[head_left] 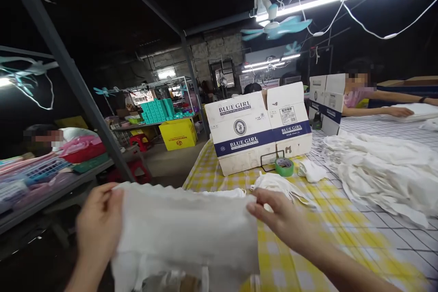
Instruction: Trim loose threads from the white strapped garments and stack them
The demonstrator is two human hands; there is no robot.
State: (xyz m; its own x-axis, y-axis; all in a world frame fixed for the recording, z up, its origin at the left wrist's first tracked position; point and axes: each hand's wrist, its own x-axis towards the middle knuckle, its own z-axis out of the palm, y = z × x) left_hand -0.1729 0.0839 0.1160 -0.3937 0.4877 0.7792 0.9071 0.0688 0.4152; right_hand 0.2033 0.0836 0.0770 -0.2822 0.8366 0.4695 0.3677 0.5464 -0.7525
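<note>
Nearest us, our left hand (97, 226) and right hand (282, 216) each pinch a top corner of a white cloth bag (186, 230), holding it spread over the yellow checked table (308, 255). Beyond lie green tape (284, 166), a white fabric pile (379, 171), then a Blue Girl box (255, 130).

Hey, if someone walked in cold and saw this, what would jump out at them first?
First, the white cloth stretched across the bottom of the view, pinched at its top corners by the left hand and the right hand. Behind it on the yellow checked table stands a Blue Girl beer carton with a green tape roll in front, and a heap of white fabric lies to the right.
</note>
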